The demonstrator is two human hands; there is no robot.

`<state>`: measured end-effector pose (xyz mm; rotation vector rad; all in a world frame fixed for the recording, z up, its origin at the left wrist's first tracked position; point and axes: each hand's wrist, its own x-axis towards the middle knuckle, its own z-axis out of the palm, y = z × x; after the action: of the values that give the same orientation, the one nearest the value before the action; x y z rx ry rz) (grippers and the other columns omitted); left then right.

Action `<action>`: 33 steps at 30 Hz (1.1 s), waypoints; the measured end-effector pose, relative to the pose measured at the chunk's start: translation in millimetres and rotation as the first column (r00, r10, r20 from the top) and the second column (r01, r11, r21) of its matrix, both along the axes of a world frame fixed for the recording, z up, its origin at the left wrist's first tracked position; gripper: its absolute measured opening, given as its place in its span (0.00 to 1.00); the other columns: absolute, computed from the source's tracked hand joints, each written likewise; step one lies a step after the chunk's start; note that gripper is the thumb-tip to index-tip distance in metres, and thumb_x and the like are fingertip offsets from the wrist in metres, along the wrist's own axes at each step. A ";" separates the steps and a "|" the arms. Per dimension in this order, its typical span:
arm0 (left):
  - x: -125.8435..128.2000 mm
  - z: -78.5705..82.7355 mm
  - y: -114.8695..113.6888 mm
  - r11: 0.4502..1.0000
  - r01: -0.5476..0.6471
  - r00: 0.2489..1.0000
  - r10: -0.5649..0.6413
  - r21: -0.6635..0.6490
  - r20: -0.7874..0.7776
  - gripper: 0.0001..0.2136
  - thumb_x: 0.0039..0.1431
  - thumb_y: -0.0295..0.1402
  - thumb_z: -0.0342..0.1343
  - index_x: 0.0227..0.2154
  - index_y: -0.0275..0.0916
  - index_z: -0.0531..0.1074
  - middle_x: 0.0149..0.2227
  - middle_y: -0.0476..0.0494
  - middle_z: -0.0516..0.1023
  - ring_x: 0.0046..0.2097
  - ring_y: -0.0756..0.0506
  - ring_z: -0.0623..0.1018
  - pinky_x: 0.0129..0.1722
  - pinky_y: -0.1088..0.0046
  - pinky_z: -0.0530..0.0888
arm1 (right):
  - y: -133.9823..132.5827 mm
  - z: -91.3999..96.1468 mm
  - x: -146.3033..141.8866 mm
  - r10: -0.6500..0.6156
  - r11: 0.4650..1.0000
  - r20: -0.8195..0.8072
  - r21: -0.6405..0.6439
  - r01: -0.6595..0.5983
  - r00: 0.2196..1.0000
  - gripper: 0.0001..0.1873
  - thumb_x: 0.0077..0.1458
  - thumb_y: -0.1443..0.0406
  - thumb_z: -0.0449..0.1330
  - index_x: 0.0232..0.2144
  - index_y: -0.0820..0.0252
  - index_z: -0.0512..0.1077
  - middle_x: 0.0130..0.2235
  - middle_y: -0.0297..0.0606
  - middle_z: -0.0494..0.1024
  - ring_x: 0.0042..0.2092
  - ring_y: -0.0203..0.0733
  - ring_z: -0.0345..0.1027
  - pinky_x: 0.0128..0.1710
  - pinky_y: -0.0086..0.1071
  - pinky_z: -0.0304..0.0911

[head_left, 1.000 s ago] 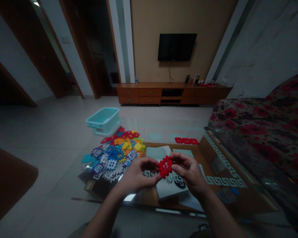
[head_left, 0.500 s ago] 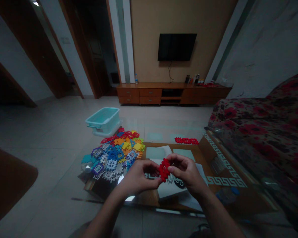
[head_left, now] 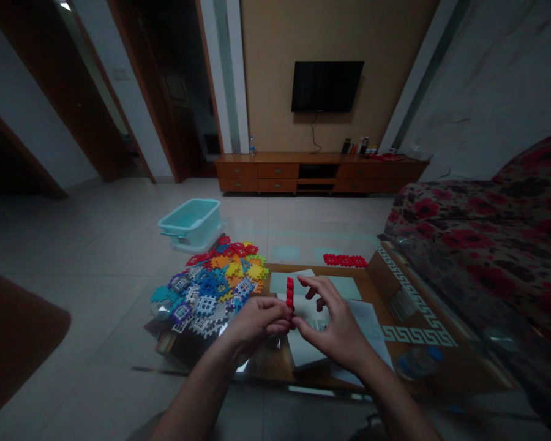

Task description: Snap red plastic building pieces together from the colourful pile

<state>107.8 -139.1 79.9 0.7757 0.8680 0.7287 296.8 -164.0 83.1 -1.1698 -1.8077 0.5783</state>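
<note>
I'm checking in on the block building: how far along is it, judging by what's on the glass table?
Done: one short row of joined red plastic tiles lies at the far side of the glass table. In hand: the left hand pinches a red tile piece edge-on, with the right hand beside it, fingers open. Left: the large heap of mixed coloured tiles sits loose, so most remains unbuilt.

I see a red plastic tile point(head_left: 289, 293) with a matt, moulded look, pinched in my left hand point(head_left: 257, 321). The pile of coloured tiles point(head_left: 211, 280) reads as the same plastic. The table point(head_left: 441, 367) has a glossy glass top over wood. White sheets point(head_left: 362, 318) look like smooth paper. The floor point(head_left: 96, 257) is polished tile, the sofa point(head_left: 487, 239) flowered cloth, and the teal bin point(head_left: 190, 222) smooth plastic.
</note>
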 end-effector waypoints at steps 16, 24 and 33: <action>-3.2 -2.4 -0.1 0.996 0.086 0.990 -0.087 -0.007 -0.110 0.14 0.37 0.36 0.74 0.25 0.32 0.79 0.26 0.45 0.79 0.31 0.52 0.75 0.35 0.77 0.69 | 1.4 -1.3 -1.9 0.022 0.997 0.028 0.068 -0.024 0.999 0.29 0.45 0.73 0.62 0.51 0.52 0.70 0.47 0.39 0.73 0.45 0.45 0.68 0.40 0.38 0.67; -5.7 -2.6 0.4 0.992 0.124 0.985 -0.122 0.006 -0.119 0.13 0.39 0.36 0.73 0.26 0.31 0.80 0.27 0.44 0.79 0.30 0.52 0.75 0.35 0.75 0.68 | 1.6 -0.2 -1.3 0.023 0.997 0.021 0.069 -0.024 1.000 0.29 0.45 0.73 0.62 0.51 0.52 0.72 0.46 0.39 0.74 0.44 0.45 0.69 0.40 0.38 0.68; -5.3 -0.6 0.1 0.991 0.135 0.983 -0.132 0.013 -0.130 0.11 0.41 0.34 0.71 0.25 0.32 0.80 0.26 0.45 0.79 0.29 0.53 0.74 0.34 0.76 0.66 | 0.0 1.1 -1.6 0.033 0.997 0.017 0.071 -0.034 0.999 0.29 0.44 0.74 0.62 0.51 0.53 0.72 0.46 0.38 0.74 0.44 0.44 0.68 0.40 0.37 0.67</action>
<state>102.5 -139.0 79.3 0.8989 0.9166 0.5748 295.2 -164.0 84.2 -1.1008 -1.8495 0.5201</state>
